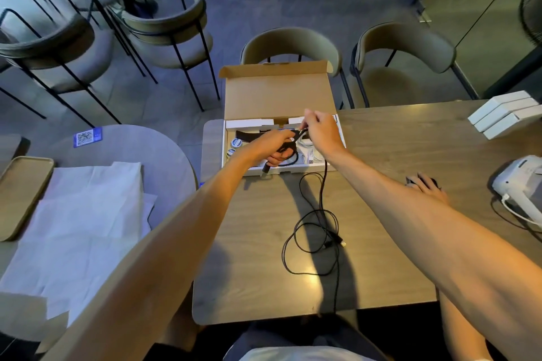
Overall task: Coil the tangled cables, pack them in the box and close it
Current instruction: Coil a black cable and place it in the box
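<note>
L hand point(275, 146) over open brown cardboard box w/ white tray point(278, 94), fingers curled round loops of thin black cable point(333, 239). R hand point(324, 133) beside it, palm down, fingers pinched on same cable. Rest lay slack on wooden worktop point(396, 152). Blue QR sticker point(87, 137), text unreadable.

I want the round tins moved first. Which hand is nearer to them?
Left. The left hand holds the cable just right of the tins; the right hand pinches it farther right over the box.
</note>
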